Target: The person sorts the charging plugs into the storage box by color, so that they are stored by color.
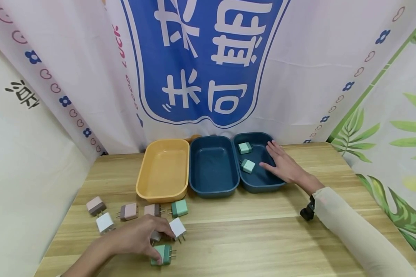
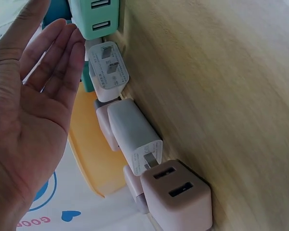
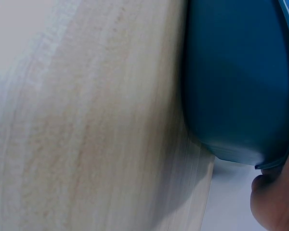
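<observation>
My left hand [image 1: 138, 234] reaches over the chargers on the table, its thumb at a green charger [image 1: 162, 254]. In the left wrist view its fingers [image 2: 53, 72] are extended beside that green charger [image 2: 95, 19]. A white charger [image 1: 177, 227] lies by the fingertips, and another is partly hidden under the hand. My right hand [image 1: 284, 163] is over the right side of the right blue tray [image 1: 260, 188], fingers spread, holding nothing. Inside that tray lie two green chargers, one behind [image 1: 244, 148] and one nearer [image 1: 247, 166].
A yellow tray [image 1: 142, 181] and a middle blue tray [image 1: 213, 192] stand left of the right one. Around the left hand lie pink chargers [image 1: 129, 211], a white charger [image 1: 105, 223] and a green charger [image 1: 179, 208]. A printed curtain [image 1: 201, 77] hangs behind the table.
</observation>
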Action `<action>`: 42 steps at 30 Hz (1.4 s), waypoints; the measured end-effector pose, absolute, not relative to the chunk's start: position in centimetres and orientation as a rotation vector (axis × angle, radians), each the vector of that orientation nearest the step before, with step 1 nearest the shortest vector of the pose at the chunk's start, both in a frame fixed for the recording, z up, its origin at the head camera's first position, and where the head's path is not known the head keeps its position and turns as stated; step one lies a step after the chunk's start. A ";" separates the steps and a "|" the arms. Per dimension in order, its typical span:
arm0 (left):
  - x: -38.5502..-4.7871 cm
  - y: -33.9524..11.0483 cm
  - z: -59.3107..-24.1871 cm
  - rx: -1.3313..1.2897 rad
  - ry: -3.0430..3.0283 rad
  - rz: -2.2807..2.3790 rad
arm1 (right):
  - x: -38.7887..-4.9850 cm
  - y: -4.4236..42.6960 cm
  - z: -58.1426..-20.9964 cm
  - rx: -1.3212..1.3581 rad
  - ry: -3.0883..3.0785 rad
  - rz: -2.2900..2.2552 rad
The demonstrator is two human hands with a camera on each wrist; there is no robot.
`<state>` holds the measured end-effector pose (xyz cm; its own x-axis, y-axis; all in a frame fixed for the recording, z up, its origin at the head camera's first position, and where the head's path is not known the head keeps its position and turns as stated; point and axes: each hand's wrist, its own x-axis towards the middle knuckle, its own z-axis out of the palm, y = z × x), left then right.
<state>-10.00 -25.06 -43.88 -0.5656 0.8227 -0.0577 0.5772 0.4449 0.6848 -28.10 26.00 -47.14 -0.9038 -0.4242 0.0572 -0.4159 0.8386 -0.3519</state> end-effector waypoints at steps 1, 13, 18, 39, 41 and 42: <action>-10.0 -25.1 -43.9 1.190 2.319 0.871 | -28.1 26.0 -47.1 -0.684 2.990 -0.564; -10.1 -25.0 -44.6 1.298 2.310 0.790 | -28.1 26.0 -47.2 -0.679 2.991 -0.565; -10.0 -24.8 -44.9 1.323 2.328 0.785 | -28.1 26.0 -47.2 -0.682 2.989 -0.575; -9.8 -24.4 -44.6 1.193 2.463 0.660 | -28.1 25.9 -47.2 -0.689 2.995 -0.567; -9.7 -24.4 -44.7 1.161 2.458 0.671 | -28.1 25.9 -47.2 -0.688 2.996 -0.568; -9.7 -24.3 -44.7 1.145 2.455 0.674 | -28.1 25.9 -47.2 -0.688 2.997 -0.570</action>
<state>-9.68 -24.32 -44.67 -0.6131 0.7824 -0.1097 0.6168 0.5608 0.5523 -28.10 25.93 -47.19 -0.9030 -0.4243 0.0670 -0.4193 0.8367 -0.3524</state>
